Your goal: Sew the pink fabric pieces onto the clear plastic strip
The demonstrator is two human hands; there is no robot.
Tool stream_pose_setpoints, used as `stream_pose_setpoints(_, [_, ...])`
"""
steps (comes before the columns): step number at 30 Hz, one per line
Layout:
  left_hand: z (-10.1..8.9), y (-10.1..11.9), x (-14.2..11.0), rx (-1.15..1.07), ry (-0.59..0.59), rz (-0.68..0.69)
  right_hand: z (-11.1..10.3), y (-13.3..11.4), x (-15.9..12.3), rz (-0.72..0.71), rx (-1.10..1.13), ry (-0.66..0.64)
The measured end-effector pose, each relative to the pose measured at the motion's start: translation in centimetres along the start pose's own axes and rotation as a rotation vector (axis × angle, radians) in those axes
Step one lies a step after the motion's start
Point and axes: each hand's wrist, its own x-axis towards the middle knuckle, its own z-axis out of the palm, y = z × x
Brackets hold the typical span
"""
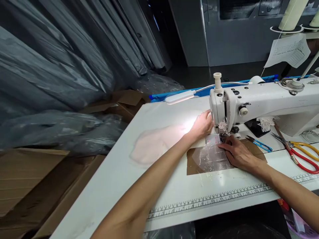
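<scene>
The white sewing machine [264, 103] has its head over the near work. Behind and left of that head is my left hand [203, 125], its fingers curled together and their tips partly hidden by the machine. Close in front of the presser foot is my right hand [235, 152], thumb and fingers drawn together at the work; what they pinch is hidden. A small pale piece of fabric [211, 140] with pinkish marks lies at the foot, between my hands. Sheer pale pink fabric [149, 146] spreads over the table left of my left hand. Beneath my right hand is a brown plate [193, 162] with clear film.
Blue thread snips [260, 144], red-handled scissors [296, 156] and yellow-handled scissors [305, 147] lie right of my right hand. A lamp [180, 97] shines on the table. A printed ruler [211, 202] runs along the front edge. Cardboard boxes [45, 182] stand left.
</scene>
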Motion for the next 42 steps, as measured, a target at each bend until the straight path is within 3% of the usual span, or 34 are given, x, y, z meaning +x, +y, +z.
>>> stream_pose_setpoints(3, [-1.7, 1.2, -3.8, -0.009, -0.019, 0.055, 0.2, 0.3, 0.0, 0.027, 0.004, 0.024])
stream_pose_setpoints(6, [-3.1, 2.8, -8.1, -0.231, -0.183, 0.248, 0.4, 0.3, 0.2, 0.045, 0.012, -0.006])
stream_pose_setpoints(7, [-3.4, 3.2, -9.2, -0.278, -0.222, 0.242, 0.4, 0.3, 0.4, 0.052, 0.008, -0.025])
stream_pose_setpoints(10, [-3.7, 4.1, -11.1, -0.318, -0.195, 0.200, -0.3, 0.1, 0.7, 0.047, -0.002, -0.085])
stream_pose_setpoints(17, [-4.9, 4.9, -9.3, -0.272, -0.082, 0.179, -3.8, -0.9, -0.5, -0.028, 0.126, -0.114])
stream_pose_setpoints(20, [-4.1, 5.6, -8.8, -0.202, 0.088, 0.118, -3.8, -2.1, -2.0, -0.110, 0.123, -0.137])
stream_pose_setpoints(22, [-3.0, 6.1, -9.0, -0.171, 0.136, 0.156, -3.3, -3.0, -3.0, -0.106, 0.095, -0.181])
stream_pose_setpoints(26, [-1.1, 6.7, -10.0, -0.177, -0.032, 0.298, -3.2, -3.3, -4.0, -0.071, 0.127, -0.243])
stream_pose_setpoints(28, [-0.9, 6.6, -10.2, -0.172, -0.059, 0.329, -3.6, -2.5, -3.7, -0.067, 0.209, -0.225])
stream_pose_setpoints(33, [-1.4, 6.4, -10.1, -0.120, -0.054, 0.396, -4.1, -0.1, -1.4, -0.010, 0.210, -0.118])
stream_pose_setpoints(42, [-0.7, 7.0, -10.4, -0.089, 0.050, 0.447, -1.7, 0.6, -0.7, -0.053, 0.059, -0.110])
